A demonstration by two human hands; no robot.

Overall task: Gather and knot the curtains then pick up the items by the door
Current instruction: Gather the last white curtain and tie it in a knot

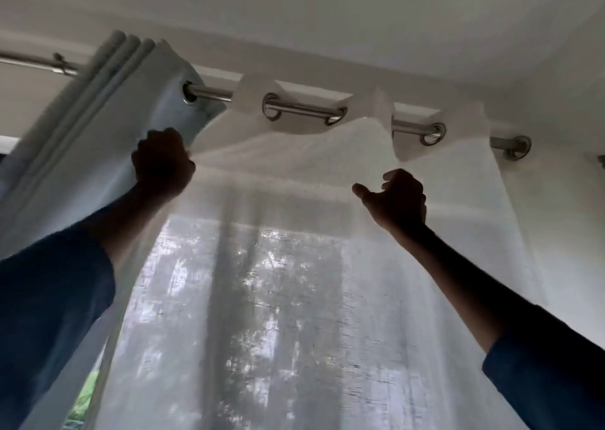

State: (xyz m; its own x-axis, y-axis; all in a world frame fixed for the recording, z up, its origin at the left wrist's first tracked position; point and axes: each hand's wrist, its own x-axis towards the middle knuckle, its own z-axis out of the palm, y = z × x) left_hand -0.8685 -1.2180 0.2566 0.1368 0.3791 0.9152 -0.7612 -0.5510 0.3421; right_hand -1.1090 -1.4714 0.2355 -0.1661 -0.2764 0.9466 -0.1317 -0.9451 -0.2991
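A sheer white curtain (294, 266) hangs by metal eyelets from a steel rod (304, 108) near the ceiling. A thicker pale blue curtain (82, 128) is bunched in folds at the rod's left part. My left hand (162, 161) is raised and grips the top of the sheer curtain where it meets the blue curtain's edge. My right hand (396, 197) is raised in front of the sheer curtain, fingers loosely curled and thumb out, holding nothing. Both arms wear dark blue sleeves.
The rod ends at a wall bracket (514, 148) on the right. A second bracket (62, 66) holds it at the left. The white ceiling (294, 10) is close above. A window (262, 315) with greenery outside shows through the sheer fabric.
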